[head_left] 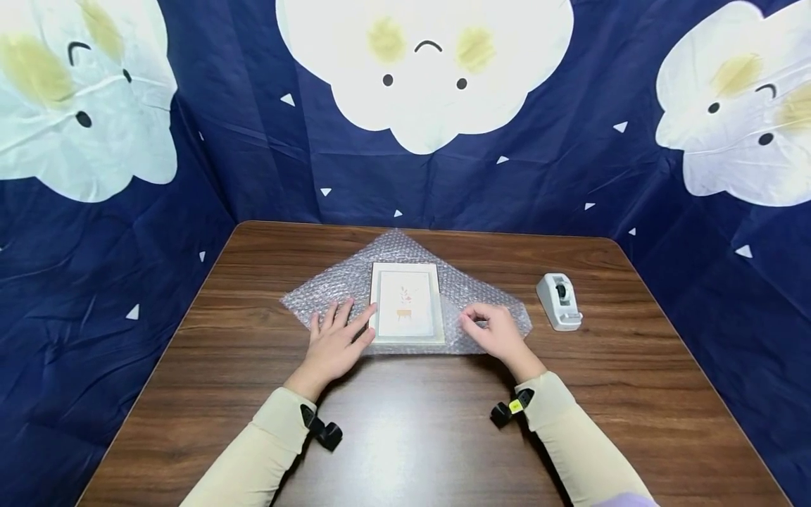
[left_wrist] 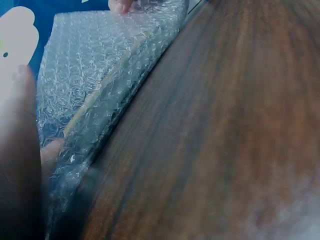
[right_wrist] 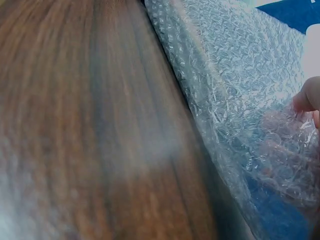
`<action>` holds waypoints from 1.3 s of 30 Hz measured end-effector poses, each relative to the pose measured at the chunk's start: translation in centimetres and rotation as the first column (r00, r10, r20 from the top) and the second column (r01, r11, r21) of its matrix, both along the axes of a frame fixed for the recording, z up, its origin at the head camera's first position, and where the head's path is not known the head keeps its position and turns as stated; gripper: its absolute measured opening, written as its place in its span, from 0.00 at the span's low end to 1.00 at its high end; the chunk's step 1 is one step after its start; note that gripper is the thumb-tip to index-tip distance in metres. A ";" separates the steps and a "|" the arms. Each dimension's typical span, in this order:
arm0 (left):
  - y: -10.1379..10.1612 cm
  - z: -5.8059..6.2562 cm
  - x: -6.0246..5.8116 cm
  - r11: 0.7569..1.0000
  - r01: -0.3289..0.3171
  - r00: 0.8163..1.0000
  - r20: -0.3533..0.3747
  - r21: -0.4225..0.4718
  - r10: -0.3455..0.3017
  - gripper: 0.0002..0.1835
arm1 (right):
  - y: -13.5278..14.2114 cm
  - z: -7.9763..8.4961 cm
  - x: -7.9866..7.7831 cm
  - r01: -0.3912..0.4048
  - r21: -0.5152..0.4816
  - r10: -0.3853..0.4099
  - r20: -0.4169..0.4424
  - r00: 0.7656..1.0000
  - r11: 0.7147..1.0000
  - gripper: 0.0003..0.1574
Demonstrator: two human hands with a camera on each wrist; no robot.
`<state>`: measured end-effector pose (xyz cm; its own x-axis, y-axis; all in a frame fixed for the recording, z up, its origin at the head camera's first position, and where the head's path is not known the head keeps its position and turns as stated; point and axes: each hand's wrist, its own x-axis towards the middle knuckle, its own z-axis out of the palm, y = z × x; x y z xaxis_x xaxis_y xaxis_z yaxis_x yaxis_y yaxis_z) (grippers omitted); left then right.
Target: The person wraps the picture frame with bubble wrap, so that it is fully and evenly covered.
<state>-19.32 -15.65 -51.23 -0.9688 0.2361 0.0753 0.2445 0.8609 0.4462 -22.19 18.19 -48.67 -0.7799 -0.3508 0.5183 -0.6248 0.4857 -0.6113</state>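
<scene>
A picture frame [head_left: 405, 304] with a small plant print lies on a sheet of bubble wrap [head_left: 355, 271] at the middle of the table. The wrap's near side is folded up over the frame, whose pale edge shows through the wrap [left_wrist: 80, 75] in the left wrist view. My left hand [head_left: 336, 341] is spread flat at the frame's left side, fingers straight, fingertips on the wrap and the frame's edge. On the other side, my right hand [head_left: 497, 331] pinches the wrap between thumb and fingers; clear bubbles [right_wrist: 285, 145] cover part of its fingers in the right wrist view.
A white tape dispenser [head_left: 560, 303] stands to the right of the wrap. The brown wooden table [head_left: 405, 422] reaches back to a dark blue cloth [head_left: 253, 162] with white clouds, which also hangs along both sides.
</scene>
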 end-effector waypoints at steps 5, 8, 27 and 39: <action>-0.2 0.1 0.0 1.000 0.003 1.000 0.016 -0.003 -0.003 0.38 | -0.2 -0.4 -0.3 0.062 0.003 -0.062 0.133 0.989 0.998 0.09; -0.3 0.2 0.0 1.000 0.012 1.000 0.022 0.008 -0.012 0.39 | -0.3 -0.5 -0.4 0.085 0.005 -0.085 0.192 0.978 0.996 0.08; 0.3 0.7 -0.5 0.997 -0.041 0.999 0.003 0.058 0.041 0.34 | -0.3 -1.3 -2.2 0.119 0.151 -0.158 0.280 0.947 0.981 0.09; 1.1 1.6 -1.7 0.997 -0.005 1.000 -0.015 0.076 0.006 0.33 | -0.6 -0.6 -2.6 0.038 0.282 -0.116 0.267 0.957 0.959 0.12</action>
<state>-21.00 -14.56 -49.68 -0.9687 0.2237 0.1075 0.2469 0.8261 0.5065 -24.74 17.55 -49.22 -0.9089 -0.3803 0.1708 -0.4030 0.6967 -0.5935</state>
